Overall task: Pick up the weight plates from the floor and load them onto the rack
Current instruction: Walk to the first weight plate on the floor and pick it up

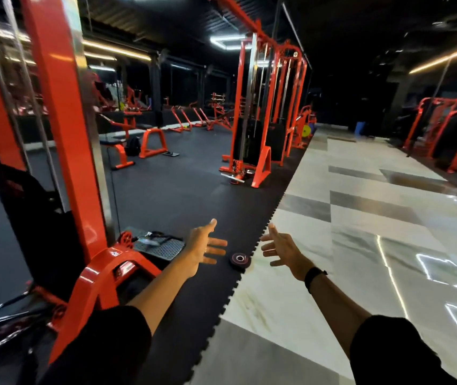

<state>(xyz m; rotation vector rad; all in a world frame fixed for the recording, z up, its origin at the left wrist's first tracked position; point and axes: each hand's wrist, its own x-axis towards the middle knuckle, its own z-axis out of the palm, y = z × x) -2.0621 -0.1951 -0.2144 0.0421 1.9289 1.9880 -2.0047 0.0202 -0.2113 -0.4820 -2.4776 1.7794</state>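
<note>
- Black sleeves (pixel 105 345) cover both outstretched arms at the bottom edge of the view.
- Orange machine frame (pixel 63 112) stands on the black rubber mat (pixel 183 195), left of the arms.
- Left hand (pixel 203 247) and right hand (pixel 283 247) reach forward, fingers spread, holding nothing.
- Small black weight plate (pixel 240 261) lies flat at the mat's toothed right edge, between the hands, beside pale tiles (pixel 360 223).

An orange machine frame (pixel 63 129) rises at nine o'clock, a grey footplate (pixel 163 247) near its base. At twelve o'clock stands an orange cable station (pixel 260 112) on black rubber matting (pixel 183 195). Glossy marble tiles (pixel 360 232) spread toward three o'clock.
</note>
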